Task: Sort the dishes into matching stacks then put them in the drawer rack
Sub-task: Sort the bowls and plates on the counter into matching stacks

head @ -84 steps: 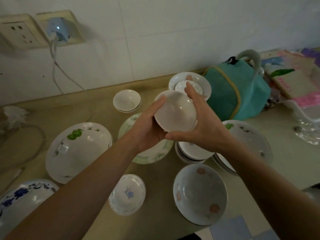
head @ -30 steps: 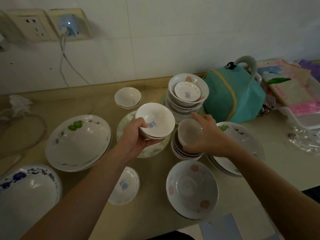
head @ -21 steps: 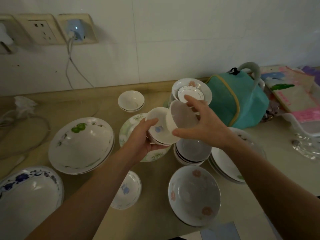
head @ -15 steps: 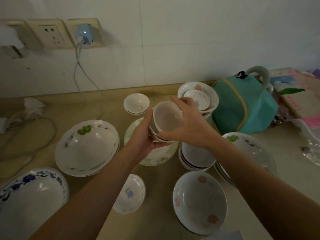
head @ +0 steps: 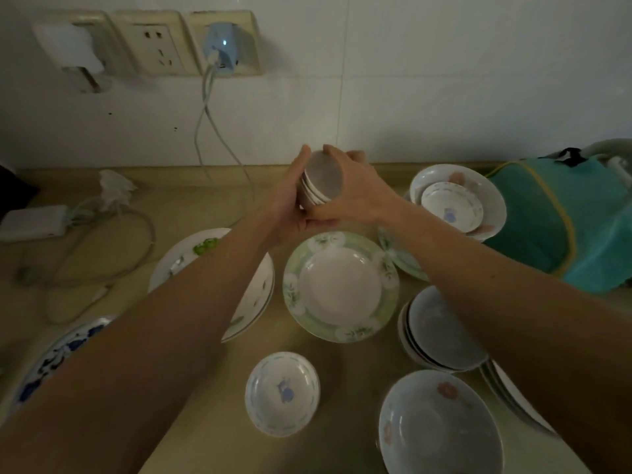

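Gripping nested small bowls, left hand and right hand now raised near wall.

No legible txt or nos. anywhere.

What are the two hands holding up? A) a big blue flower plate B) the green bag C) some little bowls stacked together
C, both the left hand and the right hand wrap around a tilted stack of small bowls, raised above the counter.
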Demonstrator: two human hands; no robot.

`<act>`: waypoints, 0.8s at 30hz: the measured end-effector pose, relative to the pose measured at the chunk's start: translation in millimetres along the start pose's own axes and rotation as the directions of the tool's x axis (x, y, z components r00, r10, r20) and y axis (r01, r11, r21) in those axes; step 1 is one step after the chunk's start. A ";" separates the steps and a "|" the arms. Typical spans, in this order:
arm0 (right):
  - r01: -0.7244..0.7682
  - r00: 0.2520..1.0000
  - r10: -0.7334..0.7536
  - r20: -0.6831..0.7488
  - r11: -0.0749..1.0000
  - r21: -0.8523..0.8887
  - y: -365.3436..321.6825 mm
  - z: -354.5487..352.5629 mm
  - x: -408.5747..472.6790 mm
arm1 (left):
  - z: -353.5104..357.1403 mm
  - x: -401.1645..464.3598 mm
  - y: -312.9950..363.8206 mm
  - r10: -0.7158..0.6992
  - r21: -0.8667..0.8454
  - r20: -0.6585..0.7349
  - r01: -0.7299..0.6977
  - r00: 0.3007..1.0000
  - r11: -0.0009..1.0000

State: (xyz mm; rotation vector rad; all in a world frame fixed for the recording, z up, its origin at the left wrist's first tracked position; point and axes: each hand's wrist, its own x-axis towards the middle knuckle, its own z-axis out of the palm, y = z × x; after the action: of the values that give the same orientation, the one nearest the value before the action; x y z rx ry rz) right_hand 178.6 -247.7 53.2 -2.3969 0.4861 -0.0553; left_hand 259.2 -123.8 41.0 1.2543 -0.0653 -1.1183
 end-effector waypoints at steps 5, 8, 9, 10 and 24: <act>0.030 0.999 -0.029 0.039 0.999 -0.037 10.6 11.1 39.8 | -21.1 26.4 20.7 0.111 0.332 -0.130 -0.062 0.985 0.941; 0.059 0.996 -0.047 0.075 0.985 -0.164 19.2 24.6 54.0 | -34.5 45.4 22.9 0.185 0.566 -0.163 -0.062 0.969 0.822; 0.075 0.995 -0.060 0.079 0.977 -0.201 21.7 29.7 57.7 | -38.4 50.9 21.7 0.225 0.651 -0.164 -0.066 0.961 0.756; 0.089 0.994 -0.072 0.081 0.969 -0.229 23.7 34.3 61.0 | -41.8 55.7 19.9 0.268 0.722 -0.162 -0.071 0.950 0.688; 0.070 0.995 -0.040 0.092 0.930 -0.362 36.1 58.1 73.3 | -72.7 77.6 -1.3 0.412 0.822 -0.101 -0.157 0.905 0.547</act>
State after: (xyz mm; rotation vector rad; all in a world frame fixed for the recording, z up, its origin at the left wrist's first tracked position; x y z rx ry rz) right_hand 244.5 -263.2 -20.8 -2.7644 0.4184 0.1206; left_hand 340.5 -125.6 -27.4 2.1254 -0.6089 -0.5733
